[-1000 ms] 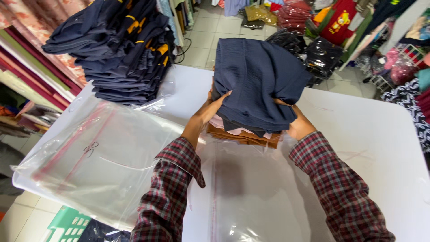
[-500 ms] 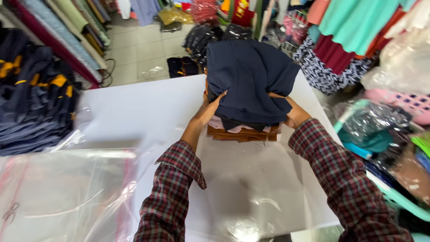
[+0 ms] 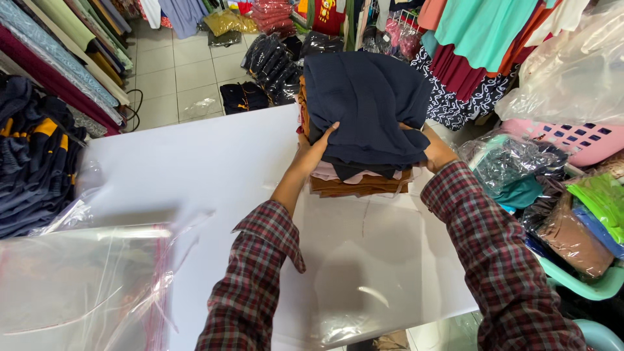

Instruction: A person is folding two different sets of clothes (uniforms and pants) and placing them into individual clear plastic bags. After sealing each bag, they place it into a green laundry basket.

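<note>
Navy cloth: a folded dark-blue garment (image 3: 370, 104) lies on top of a stack of folded clothes (image 3: 361, 182) at the far edge of the white counter (image 3: 195, 162); its cloth hangs down over the front of the stack.
Stack below: pink, dark and rust-brown folded layers show under the navy piece, their edges roughly in line.
Left hand: the left hand (image 3: 315, 146) presses flat against the stack's left side, thumb on the navy cloth, fingers spread and not clenched; it clasps the stack rather than pinching one layer.
Right hand: the right hand (image 3: 435, 148) clasps the stack's right side; its fingers are hidden behind the cloth, so how tightly they close cannot be told.
Sleeves: both arms wear red-checked shirt sleeves (image 3: 260, 286).
Clear bags: a pile of clear plastic bags (image 3: 84, 286) lies at the counter's near left corner, well apart from the stack.
Surroundings: a heap of dark folded garments (image 3: 29, 162) at the left; a pink basket (image 3: 578, 140) and wrapped bundles at the right.
Risk, slipping: with pressure only at the sides, the middle layers could slide out or the stack could buckle.
Risk, edge: the stack sits near the counter's far edge, so a push away from the person could tip it to the floor.
</note>
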